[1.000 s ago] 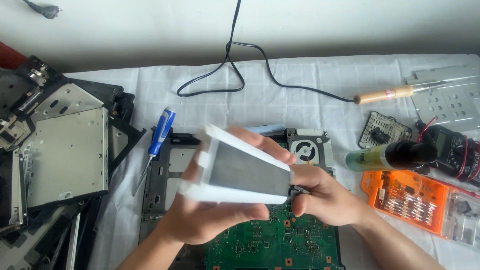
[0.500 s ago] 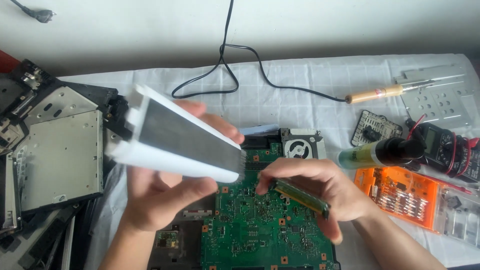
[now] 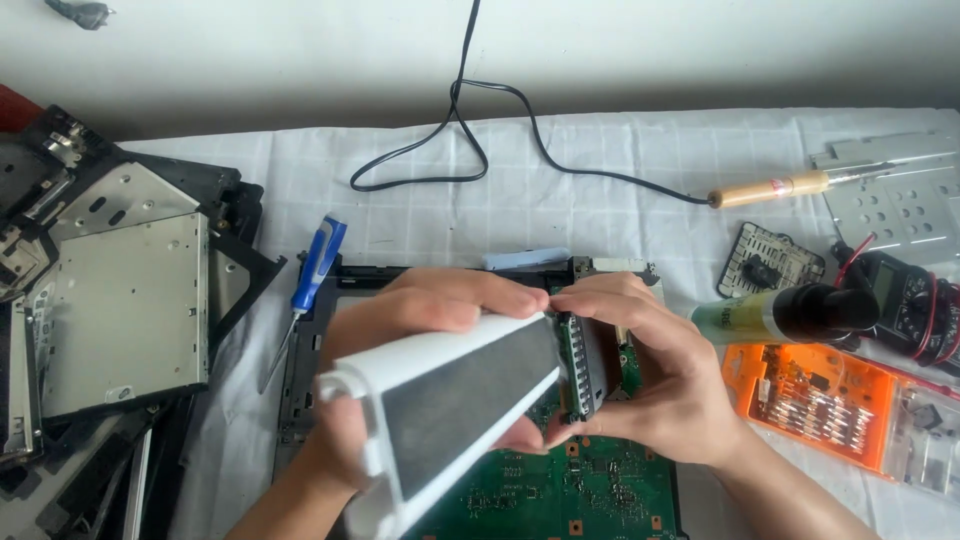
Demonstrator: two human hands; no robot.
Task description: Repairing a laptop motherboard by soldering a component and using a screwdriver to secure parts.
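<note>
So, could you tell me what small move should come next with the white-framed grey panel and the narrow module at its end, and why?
Probably ease the narrow ridged module squarely along the white-framed grey panel: the right hand pinches it at the panel's end while the left hand steadies the frame above the green circuit board.

A desk [image 3: 640,170] covered with a creased white cloth [image 3: 300,180] marked in a faint square grid stands against a plain, pale wall [image 3: 300,50]. Soft, even light falls across both, casting only weak shadows.
</note>
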